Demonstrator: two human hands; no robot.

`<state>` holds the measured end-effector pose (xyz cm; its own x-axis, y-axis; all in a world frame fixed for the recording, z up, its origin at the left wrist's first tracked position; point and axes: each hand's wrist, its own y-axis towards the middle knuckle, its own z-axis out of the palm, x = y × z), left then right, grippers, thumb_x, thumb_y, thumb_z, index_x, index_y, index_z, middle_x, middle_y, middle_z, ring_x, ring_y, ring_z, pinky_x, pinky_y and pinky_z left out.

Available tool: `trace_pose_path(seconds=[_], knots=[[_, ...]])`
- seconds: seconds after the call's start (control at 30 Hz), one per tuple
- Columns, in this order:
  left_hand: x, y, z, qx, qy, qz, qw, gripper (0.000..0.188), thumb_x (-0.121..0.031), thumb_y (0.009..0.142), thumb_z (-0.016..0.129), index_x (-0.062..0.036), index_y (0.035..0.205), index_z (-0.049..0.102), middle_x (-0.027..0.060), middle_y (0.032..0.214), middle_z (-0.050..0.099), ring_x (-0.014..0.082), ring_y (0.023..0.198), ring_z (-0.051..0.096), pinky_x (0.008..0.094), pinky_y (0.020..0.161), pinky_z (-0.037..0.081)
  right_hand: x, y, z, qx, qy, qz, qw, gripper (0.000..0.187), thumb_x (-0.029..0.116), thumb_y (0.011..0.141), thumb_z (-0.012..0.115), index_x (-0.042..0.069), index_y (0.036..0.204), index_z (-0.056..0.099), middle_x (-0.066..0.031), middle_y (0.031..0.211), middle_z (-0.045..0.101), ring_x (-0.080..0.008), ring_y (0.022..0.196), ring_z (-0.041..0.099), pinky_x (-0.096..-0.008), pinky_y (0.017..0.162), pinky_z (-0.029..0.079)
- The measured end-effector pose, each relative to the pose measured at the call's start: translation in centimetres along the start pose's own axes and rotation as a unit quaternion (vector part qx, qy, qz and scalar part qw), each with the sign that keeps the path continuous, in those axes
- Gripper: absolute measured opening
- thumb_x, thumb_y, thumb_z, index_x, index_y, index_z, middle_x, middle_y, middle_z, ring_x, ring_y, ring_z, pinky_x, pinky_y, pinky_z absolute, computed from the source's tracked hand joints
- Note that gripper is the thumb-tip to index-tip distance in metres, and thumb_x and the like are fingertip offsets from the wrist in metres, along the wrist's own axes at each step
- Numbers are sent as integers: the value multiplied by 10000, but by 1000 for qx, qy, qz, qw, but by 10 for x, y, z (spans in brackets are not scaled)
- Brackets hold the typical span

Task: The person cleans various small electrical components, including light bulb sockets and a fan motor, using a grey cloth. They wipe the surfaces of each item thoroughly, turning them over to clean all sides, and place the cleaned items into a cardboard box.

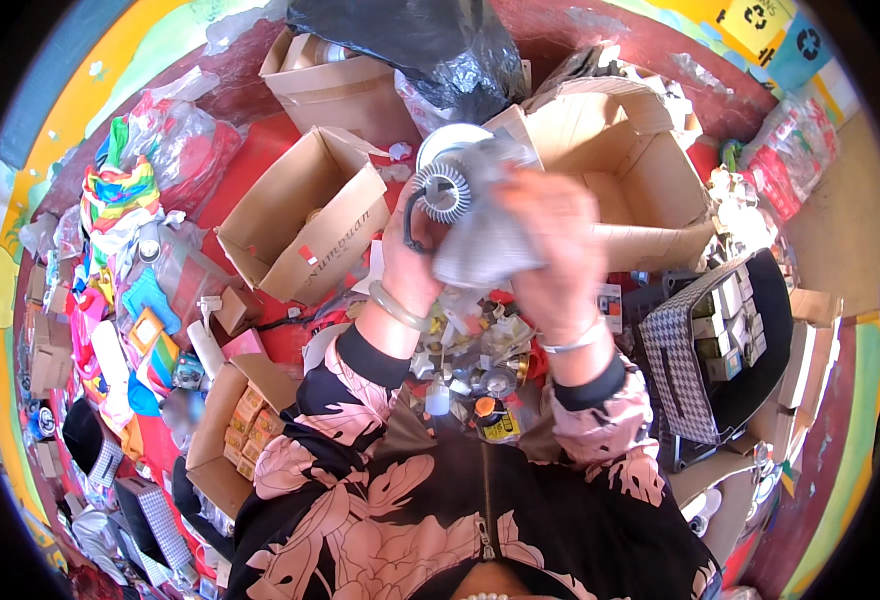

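Up in front of me, my left hand (412, 255) is closed round a lamp with a round finned metal heat sink (443, 192) and a short black cable. A white round rim (447, 142) shows just beyond it; whether it belongs to the lamp I cannot tell. A crumpled grey cloth or soft wrapping (488, 225) lies against the lamp's right side. My right hand (560, 240), blurred by motion, grips this grey cloth from the right. Its fingertips are partly smeared.
Below my hands lies a heap of small mixed items (480, 345). Open cardboard boxes stand at left (305, 215) and right (610, 165). A houndstooth bin (685, 350) holds small boxes at right. Black plastic (410, 40) covers the back; colourful clutter (125, 290) fills the left.
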<state>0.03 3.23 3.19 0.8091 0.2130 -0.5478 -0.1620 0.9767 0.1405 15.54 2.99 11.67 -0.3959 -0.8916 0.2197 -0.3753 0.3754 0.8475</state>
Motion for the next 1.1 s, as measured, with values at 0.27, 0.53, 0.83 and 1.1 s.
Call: trace_pose_path(seconds=[0.27,0.53,0.83,1.1], knots=[[-7,3,15,-103,-2,24,994,246,-220,910,481,-99,1122,508,29,1008,595,136,844,557,250,601,402,-33,-27,7,-41,138,125,982,447,-102,572,551,42,987,638,-120,1008,628,-279,954,580,-350,848,466],[-7,-2,19,-89,59,38,994,178,-235,955,429,-95,1033,507,29,792,552,83,458,436,212,359,318,-35,-37,15,0,72,156,985,474,-160,575,544,60,979,657,-97,996,631,-243,941,588,-333,853,465],[-25,-6,11,31,593,329,734,165,-83,904,482,-26,1037,559,51,824,543,139,693,527,253,621,432,-89,-65,-22,-125,652,482,572,312,168,853,587,-27,1095,558,-143,1015,627,-237,903,620,-353,803,510],[-14,-13,20,218,678,448,540,362,21,656,666,-77,1004,654,82,1093,492,266,993,523,337,810,481,-64,-55,-18,-42,618,552,558,289,114,828,612,-6,1087,564,-116,1017,627,-195,903,616,-303,775,507]])
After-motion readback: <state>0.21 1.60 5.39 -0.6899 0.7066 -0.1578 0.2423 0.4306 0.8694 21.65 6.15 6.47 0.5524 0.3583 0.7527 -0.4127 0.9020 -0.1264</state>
